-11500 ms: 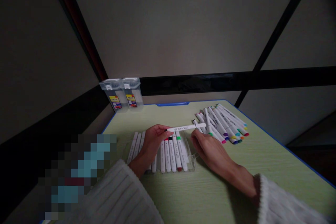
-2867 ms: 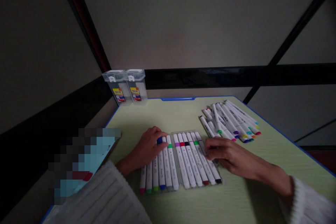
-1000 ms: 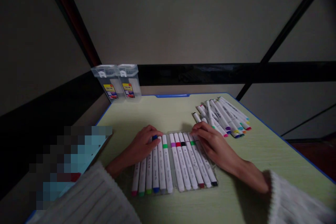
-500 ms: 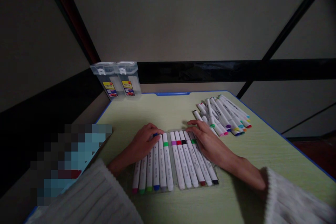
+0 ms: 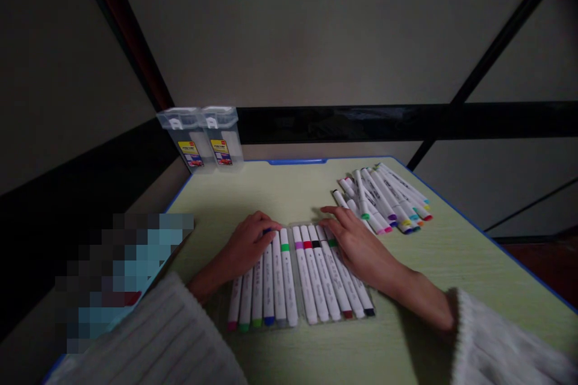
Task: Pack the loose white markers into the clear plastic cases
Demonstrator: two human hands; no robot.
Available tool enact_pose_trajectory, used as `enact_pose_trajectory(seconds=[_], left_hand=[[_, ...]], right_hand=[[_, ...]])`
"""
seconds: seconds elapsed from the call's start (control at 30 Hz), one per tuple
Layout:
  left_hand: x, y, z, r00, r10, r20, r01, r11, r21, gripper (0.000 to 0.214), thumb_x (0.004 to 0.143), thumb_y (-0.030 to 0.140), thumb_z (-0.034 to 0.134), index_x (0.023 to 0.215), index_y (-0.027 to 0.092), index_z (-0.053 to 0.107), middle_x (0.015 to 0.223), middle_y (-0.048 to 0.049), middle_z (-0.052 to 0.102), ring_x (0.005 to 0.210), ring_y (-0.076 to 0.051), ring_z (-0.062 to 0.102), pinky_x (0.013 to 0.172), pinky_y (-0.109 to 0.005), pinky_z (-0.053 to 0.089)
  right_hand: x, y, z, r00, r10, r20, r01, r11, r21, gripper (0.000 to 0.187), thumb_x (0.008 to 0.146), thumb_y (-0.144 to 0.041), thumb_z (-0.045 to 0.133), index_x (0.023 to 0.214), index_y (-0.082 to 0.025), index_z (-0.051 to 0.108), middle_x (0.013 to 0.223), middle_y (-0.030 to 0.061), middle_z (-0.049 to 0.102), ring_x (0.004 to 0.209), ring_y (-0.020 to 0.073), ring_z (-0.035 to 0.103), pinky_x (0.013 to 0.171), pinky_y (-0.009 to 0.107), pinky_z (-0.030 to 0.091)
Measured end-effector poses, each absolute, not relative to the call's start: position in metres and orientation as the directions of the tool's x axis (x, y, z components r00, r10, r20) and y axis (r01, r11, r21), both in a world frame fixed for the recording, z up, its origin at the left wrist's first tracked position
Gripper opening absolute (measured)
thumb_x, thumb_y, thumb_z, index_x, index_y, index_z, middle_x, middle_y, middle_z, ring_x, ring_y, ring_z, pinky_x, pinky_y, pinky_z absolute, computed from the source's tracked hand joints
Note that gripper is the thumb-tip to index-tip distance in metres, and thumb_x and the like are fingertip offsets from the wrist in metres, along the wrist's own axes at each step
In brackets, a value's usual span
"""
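White markers with coloured ends lie side by side in two groups, a left row [image 5: 268, 295] and a right row [image 5: 323, 283]. They rest in a clear plastic tray [image 5: 299, 298] with a narrow gap between the groups. Over the upper ends of the left row lies my left hand [image 5: 244, 246], thumb and forefinger apart, covering several cap ends. My right hand [image 5: 359, 246] rests on the upper right of the other row, its fingers stretched out toward the tray's far edge. Neither hand grips a marker.
A loose pile of markers [image 5: 383, 195] lies beyond my right hand on the pale, blue-edged table [image 5: 280, 192]. Two clear lidded boxes [image 5: 189, 132] with yellow labels stand at the back left. A blurred, pixelated blue item [image 5: 139, 258] is at the left edge.
Almost nothing differs. Both hands stay over the marker rows, with only a very slight shift of the right hand.
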State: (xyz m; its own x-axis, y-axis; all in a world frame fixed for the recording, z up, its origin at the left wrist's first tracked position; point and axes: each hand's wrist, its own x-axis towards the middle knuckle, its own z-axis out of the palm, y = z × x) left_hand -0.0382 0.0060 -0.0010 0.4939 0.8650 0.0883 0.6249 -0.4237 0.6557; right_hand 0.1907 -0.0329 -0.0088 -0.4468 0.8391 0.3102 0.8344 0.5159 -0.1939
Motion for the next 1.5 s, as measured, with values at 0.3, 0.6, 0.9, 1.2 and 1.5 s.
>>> enact_pose_trajectory(seconds=[0.3, 0.6, 0.9, 1.2, 1.5], left_hand=[[-0.038, 0.008, -0.003, 0.498, 0.861, 0.1, 0.628, -0.438, 0.644, 0.026, 0.078, 0.018, 0.039, 0.088, 0.014, 0.062, 0.089, -0.006, 0.055, 0.091, -0.019, 0.05, 0.085, -0.036, 0.039], [-0.039, 0.01, -0.007, 0.494, 0.86, 0.13, 0.63, -0.457, 0.628, 0.025, 0.079, 0.017, 0.038, 0.089, 0.015, 0.061, 0.09, -0.0053, 0.055, 0.091, -0.018, 0.05, 0.085, -0.035, 0.038], [-0.039, 0.01, -0.007, 0.495, 0.855, 0.152, 0.621, -0.471, 0.627, 0.024, 0.078, 0.016, 0.04, 0.089, 0.016, 0.061, 0.089, -0.0042, 0.055, 0.09, -0.017, 0.05, 0.085, -0.034, 0.039], [-0.041, 0.012, -0.003, 0.517, 0.848, 0.118, 0.623, -0.467, 0.628, 0.025, 0.077, 0.017, 0.041, 0.092, 0.016, 0.062, 0.091, -0.0051, 0.054, 0.092, -0.018, 0.05, 0.087, -0.035, 0.039], [-0.045, 0.014, -0.001, 0.473, 0.872, 0.124, 0.645, -0.438, 0.627, 0.024, 0.077, 0.018, 0.044, 0.092, 0.015, 0.062, 0.091, -0.0053, 0.054, 0.094, -0.018, 0.051, 0.086, -0.034, 0.04]], right_hand=[[0.191, -0.029, -0.011, -0.467, 0.82, 0.33, 0.777, 0.559, -0.291, 0.043, 0.061, 0.005, 0.036, 0.099, -0.009, 0.049, 0.115, 0.0168, 0.044, 0.112, 0.024, 0.038, 0.093, 0.042, 0.036], [0.19, -0.029, -0.006, -0.511, 0.792, 0.335, 0.696, 0.61, -0.379, 0.045, 0.052, 0.007, 0.034, 0.09, -0.013, 0.047, 0.108, 0.0148, 0.046, 0.107, 0.0248, 0.041, 0.087, 0.044, 0.038], [0.198, -0.041, 0.016, -0.528, 0.702, 0.478, 0.498, 0.712, -0.495, 0.037, 0.068, 0.006, 0.036, 0.094, -0.015, 0.052, 0.096, 0.0079, 0.05, 0.094, 0.0189, 0.046, 0.08, 0.037, 0.041], [0.202, -0.06, 0.035, -0.866, 0.5, 0.018, 0.32, 0.581, -0.749, 0.022, 0.066, -0.016, 0.067, 0.088, -0.017, 0.062, 0.095, 0.0034, 0.052, 0.09, 0.0148, 0.049, 0.078, 0.029, 0.043], [0.198, -0.061, 0.028, -0.814, 0.572, 0.103, 0.309, 0.575, -0.758, 0.014, 0.078, -0.009, 0.053, 0.077, -0.021, 0.061, 0.087, 0.0013, 0.052, 0.083, 0.0123, 0.051, 0.07, 0.025, 0.045]])
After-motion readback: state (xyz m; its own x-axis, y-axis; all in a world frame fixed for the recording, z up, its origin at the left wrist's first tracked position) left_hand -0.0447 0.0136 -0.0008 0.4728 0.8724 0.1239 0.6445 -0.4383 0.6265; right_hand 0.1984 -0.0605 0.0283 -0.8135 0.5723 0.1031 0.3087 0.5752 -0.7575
